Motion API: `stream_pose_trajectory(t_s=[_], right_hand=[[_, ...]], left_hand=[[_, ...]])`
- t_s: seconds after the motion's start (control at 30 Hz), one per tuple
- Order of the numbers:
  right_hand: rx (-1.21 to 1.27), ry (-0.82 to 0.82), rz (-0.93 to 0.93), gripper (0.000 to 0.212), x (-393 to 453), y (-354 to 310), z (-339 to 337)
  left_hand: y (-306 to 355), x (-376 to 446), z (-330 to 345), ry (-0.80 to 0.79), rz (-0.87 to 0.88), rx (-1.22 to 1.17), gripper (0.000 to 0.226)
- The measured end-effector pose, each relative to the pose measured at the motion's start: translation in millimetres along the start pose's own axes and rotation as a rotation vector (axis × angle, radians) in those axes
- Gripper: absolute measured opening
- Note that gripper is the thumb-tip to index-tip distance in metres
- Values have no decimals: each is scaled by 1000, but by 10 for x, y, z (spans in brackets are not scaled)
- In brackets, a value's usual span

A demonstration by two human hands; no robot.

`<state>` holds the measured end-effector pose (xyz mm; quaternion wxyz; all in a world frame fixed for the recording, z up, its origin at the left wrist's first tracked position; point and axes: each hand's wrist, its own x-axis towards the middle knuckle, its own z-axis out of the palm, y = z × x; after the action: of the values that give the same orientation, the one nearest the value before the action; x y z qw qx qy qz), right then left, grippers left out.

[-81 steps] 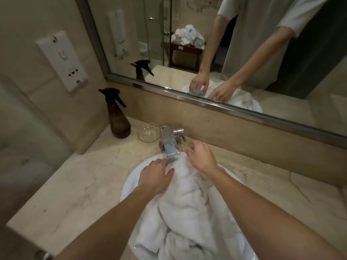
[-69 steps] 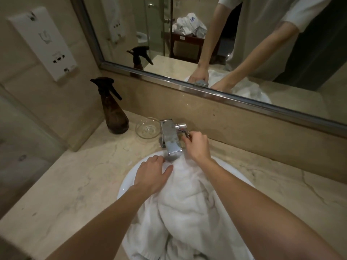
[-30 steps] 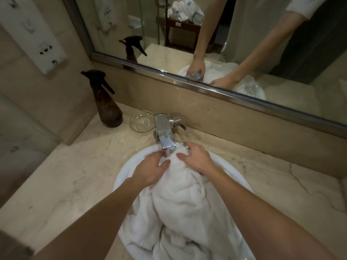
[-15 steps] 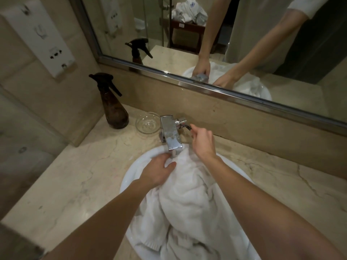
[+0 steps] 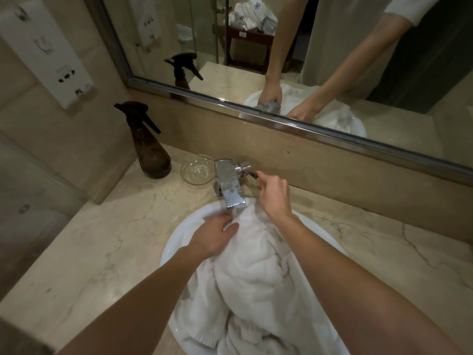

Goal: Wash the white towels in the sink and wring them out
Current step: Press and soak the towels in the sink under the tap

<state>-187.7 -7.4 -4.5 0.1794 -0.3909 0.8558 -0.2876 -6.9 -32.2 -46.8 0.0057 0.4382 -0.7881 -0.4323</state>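
Observation:
A bulky white towel (image 5: 256,278) fills the round white sink (image 5: 176,242), heaped up towards the chrome faucet (image 5: 230,185). My left hand (image 5: 213,235) lies on the towel's left top, just under the spout, fingers closed on the cloth. My right hand (image 5: 275,196) reaches past the towel to the faucet handle (image 5: 247,170), with its fingertips pinched on the lever's end. Both forearms cross over the basin. Below the spout I cannot tell whether water runs.
A dark brown spray bottle (image 5: 151,149) and a small glass dish (image 5: 197,172) stand left of the faucet on the marble counter (image 5: 102,239). A mirror (image 5: 332,60) runs along the back wall. A white socket panel (image 5: 46,52) hangs on the left wall.
My right hand went from the towel to the faucet handle and stays there, slightly shifted. My left hand keeps its hold on the towel under the spout.

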Motion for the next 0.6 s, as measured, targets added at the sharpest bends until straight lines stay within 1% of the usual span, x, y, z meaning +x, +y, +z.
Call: stream_pose_trajectory(t_s=[0.1, 0.17, 0.23, 0.27, 0.3, 0.33, 0.37, 0.43, 0.5, 0.57, 0.6], right_hand=[[57, -57, -29, 43, -69, 44, -11], [66, -101, -42, 54, -218, 98, -48], [-33, -120, -50, 60, -419, 220, -96], [-142, -159, -46, 62, -547, 295, -109], [-254, -227, -37, 64, -689, 360, -115], [-316, -318, -11, 66, -829, 415, -117], [-322, -410, 27, 69, -954, 461, -109], [-274, -546, 84, 70, -1111, 537, -72], [-242, -602, 91, 70, -1119, 536, -53], [-232, -620, 94, 72, -1062, 499, 15], [-227, -614, 97, 72, -1030, 478, 71]], left_hand=[[-25, -19, 11, -33, -5, 2, 41], [-24, -69, -16, -67, 6, -63, 58], [-52, -107, -40, -122, 40, -86, 78], [-60, -126, -47, -145, 46, -53, 83], [-73, -146, -42, -157, 35, 13, 86], [-73, -176, -34, -166, 16, 87, 86], [-69, -212, -21, -170, -7, 157, 86], [-91, -265, 26, -184, -36, 261, 97], [-144, -268, 49, -206, -48, 298, 110], [-224, -218, 65, -220, -45, 320, 121], [-250, -184, 79, -219, -43, 339, 120]])
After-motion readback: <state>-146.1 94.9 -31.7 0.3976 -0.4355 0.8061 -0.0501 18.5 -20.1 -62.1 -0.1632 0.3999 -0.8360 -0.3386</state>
